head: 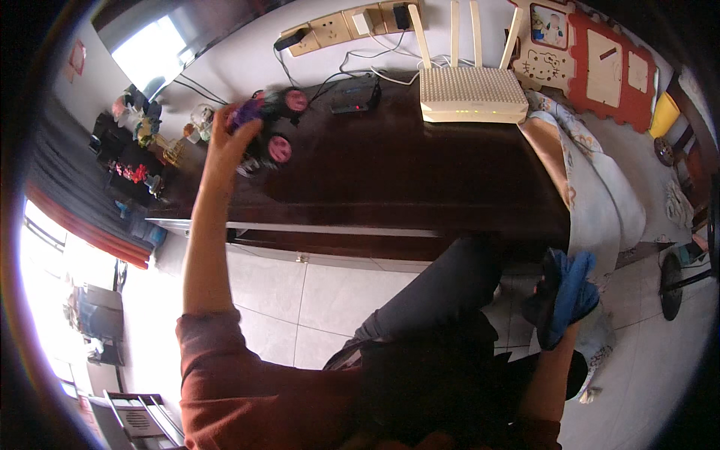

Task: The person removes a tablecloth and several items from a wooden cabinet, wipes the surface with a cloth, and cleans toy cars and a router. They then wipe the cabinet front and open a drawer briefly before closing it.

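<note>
My left hand [232, 138] grips a toy car [247, 115] with a purple body and pink-centred black wheels. The toy is blurred and sits over the left part of a dark wooden cabinet top [360, 169]; whether it touches the wood I cannot tell. At the right, low beside the cabinet's front corner, my right hand [564, 333] holds a bunched blue and black cloth [568, 292]. That cloth covers most of the hand's fingers.
A white router [472, 95] with upright antennas stands at the back, beside a small black box [357, 98] and cables. Figurines and artificial flowers [135, 171] crowd the left end. A patterned white cloth [596, 185] drapes the right end. Below, a drawer [337, 242] appears partly pulled out.
</note>
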`<state>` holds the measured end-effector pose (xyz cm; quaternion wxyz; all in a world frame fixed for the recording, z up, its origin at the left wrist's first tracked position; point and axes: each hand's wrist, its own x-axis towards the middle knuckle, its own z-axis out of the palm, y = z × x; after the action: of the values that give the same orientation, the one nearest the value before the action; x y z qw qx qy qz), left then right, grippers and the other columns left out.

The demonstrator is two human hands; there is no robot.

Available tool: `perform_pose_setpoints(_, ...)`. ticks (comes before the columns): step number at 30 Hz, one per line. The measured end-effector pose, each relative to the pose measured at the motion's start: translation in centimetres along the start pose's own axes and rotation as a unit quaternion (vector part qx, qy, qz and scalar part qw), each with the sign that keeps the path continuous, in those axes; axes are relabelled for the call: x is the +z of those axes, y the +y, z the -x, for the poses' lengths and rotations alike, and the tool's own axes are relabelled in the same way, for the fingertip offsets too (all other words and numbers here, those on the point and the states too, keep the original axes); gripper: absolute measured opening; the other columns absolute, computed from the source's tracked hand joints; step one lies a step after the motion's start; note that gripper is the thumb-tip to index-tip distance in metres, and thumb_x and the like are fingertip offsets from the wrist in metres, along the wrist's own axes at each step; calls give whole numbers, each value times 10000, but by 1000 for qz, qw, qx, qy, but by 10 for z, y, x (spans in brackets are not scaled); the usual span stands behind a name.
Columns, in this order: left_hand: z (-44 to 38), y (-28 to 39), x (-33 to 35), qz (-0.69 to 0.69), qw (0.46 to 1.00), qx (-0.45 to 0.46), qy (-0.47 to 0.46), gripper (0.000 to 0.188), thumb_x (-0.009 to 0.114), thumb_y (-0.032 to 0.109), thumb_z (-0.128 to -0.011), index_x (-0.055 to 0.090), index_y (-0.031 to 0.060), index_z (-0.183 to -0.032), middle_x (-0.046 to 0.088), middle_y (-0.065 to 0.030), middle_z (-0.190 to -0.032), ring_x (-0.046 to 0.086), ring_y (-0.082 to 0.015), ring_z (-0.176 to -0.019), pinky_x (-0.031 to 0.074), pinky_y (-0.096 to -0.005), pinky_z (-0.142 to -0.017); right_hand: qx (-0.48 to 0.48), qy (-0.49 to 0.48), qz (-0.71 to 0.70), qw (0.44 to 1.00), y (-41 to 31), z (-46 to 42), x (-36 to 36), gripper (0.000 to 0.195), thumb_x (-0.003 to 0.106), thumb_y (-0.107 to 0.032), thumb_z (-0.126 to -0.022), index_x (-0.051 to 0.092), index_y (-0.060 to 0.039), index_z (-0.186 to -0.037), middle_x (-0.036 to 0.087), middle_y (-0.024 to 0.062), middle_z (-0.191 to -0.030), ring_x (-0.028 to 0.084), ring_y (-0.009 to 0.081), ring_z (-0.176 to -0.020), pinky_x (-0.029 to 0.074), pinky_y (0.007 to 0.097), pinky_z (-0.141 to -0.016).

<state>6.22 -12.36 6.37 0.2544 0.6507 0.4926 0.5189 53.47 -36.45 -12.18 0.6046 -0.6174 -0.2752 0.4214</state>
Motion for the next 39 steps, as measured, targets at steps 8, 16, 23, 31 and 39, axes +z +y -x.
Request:
perform_pose_setpoints(8,-122,-105,-5,-612,789,14,47,571,573,316,-680,388,60,-1155,564,-233,-964,549,-390,-928,448,-453,-776,-284,37,603,745,15,16,-30,373,507,-321,-841,539,-91,-1133,650,82,-868,606,249,-627,472,350,-594)
perform_pose_setpoints(16,-148,-180,-24,-362,930,-52,30,660,669,343,-678,408,-10,-1170,570,-197,-1024,568,-298,-920,447,-372,-812,-312,29,622,718,31,14,-44,523,672,-250,-651,543,-139,-1146,590,29,-720,533,243,-541,407,382,-517)
perform_pose_setpoints(23,-156,-180,-6,-133,989,-20,-56,608,720,298,-685,458,28,-1163,572,-144,-1039,554,-227,-934,441,-340,-816,-203,73,556,803,16,13,-13,391,626,-293,-687,565,-115,-1029,594,68,-660,549,282,-524,430,382,-495)
perform_pose_setpoints(31,-210,-219,-21,-379,923,-25,63,751,692,487,-625,444,75,-1202,547,-211,-1126,531,-338,-1047,413,-401,-882,-328,71,695,635,46,10,-47,354,585,-249,-730,551,-106,-1052,613,96,-746,557,303,-546,428,392,-491)
perform_pose_setpoints(39,-231,-278,-32,-229,969,-7,97,699,468,576,-803,433,17,-1221,533,-233,-1126,489,-343,-1093,373,-375,-923,-318,74,651,685,61,4,-44,423,564,-229,-785,454,-54,-1154,623,98,-868,565,268,-578,444,368,-513)
